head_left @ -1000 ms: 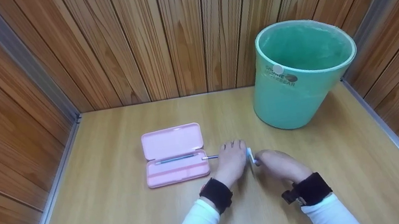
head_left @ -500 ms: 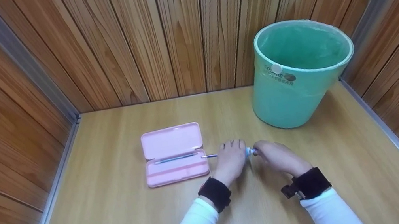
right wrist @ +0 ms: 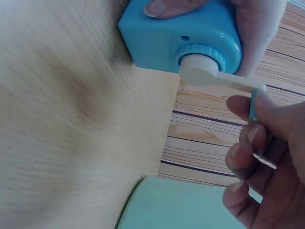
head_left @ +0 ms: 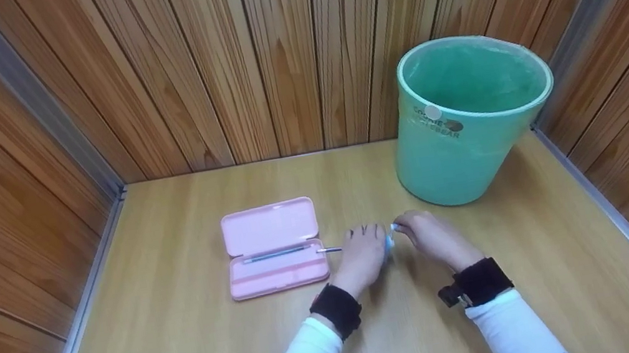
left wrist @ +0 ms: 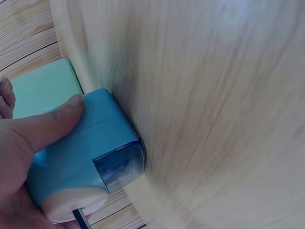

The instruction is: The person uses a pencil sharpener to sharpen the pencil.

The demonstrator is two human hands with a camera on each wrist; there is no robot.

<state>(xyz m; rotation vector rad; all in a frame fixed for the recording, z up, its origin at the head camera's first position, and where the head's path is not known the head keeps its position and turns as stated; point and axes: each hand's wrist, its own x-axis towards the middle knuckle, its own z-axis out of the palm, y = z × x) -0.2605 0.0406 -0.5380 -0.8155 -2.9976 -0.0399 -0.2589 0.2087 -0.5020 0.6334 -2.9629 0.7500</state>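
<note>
A blue pencil sharpener (left wrist: 90, 143) with a clear shavings window stands on the table. My left hand (head_left: 361, 254) grips its body, thumb along one side, and hides most of it in the head view. From its front, on the left, a pencil (head_left: 331, 249) sticks out, its far end over the pencil case. On the opposite side, my right hand (head_left: 433, 238) pinches the small blue knob of the white crank (right wrist: 236, 82) between thumb and index finger, while the other fingers curl loosely. In the head view the crank points away from me.
An open pink pencil case (head_left: 269, 228) lies to the left, with another pencil (head_left: 276, 254) inside. At the back right stands a green waste bin (head_left: 457, 160) with a liner. Wood-panelled walls (head_left: 283, 55) enclose the table (head_left: 190, 348) at the back and sides.
My right hand has swung the crank from pointing toward me, up and over to pointing away. The left hand, sharpener and pencil stay nearly in place; the head view has shifted slightly.
</note>
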